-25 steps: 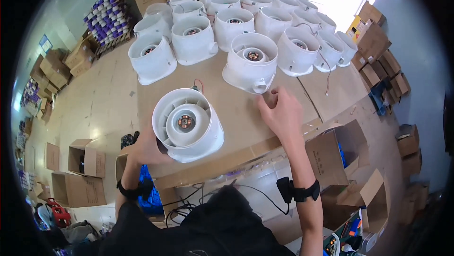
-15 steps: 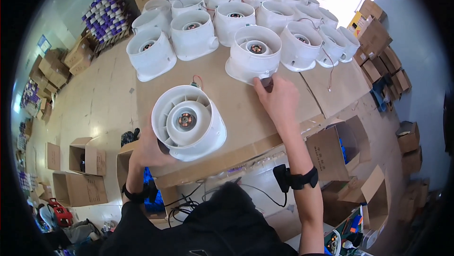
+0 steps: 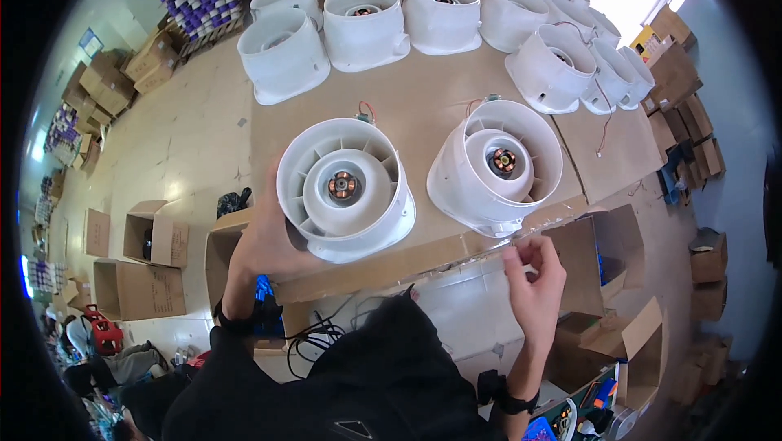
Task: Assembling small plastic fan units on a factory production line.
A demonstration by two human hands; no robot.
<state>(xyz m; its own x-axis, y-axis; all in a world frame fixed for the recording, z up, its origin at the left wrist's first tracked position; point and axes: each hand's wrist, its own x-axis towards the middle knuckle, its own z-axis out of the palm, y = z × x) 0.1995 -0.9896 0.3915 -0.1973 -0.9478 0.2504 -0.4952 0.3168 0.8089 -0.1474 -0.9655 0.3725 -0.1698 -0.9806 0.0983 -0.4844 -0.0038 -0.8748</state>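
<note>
A white round fan housing (image 3: 346,225) stands near the table's front edge, with copper coils in its hub. My left hand (image 3: 273,225) is closed round its lower left side; its fingertips are partly hidden. To the right stands a second white fan housing (image 3: 468,168), tilted slightly, with its own copper coils showing. Just below that housing's base, past the table edge, my right hand (image 3: 538,278) is loosely curled, thumb and fingers apart, with nothing seen in it. Each housing has red wires and a small green circuit board at its far rim.
Several more white housings (image 3: 362,30) crowd the far side of the cardboard-covered table (image 3: 375,99). Open cardboard boxes (image 3: 155,233) sit on the floor at left, and another open carton (image 3: 643,343) at lower right. Black cables (image 3: 318,339) hang below the table edge.
The second housing has come from the far group to beside the first one, nearer me. My right hand has drawn back with it and come off it. My left hand stays on its housing.
</note>
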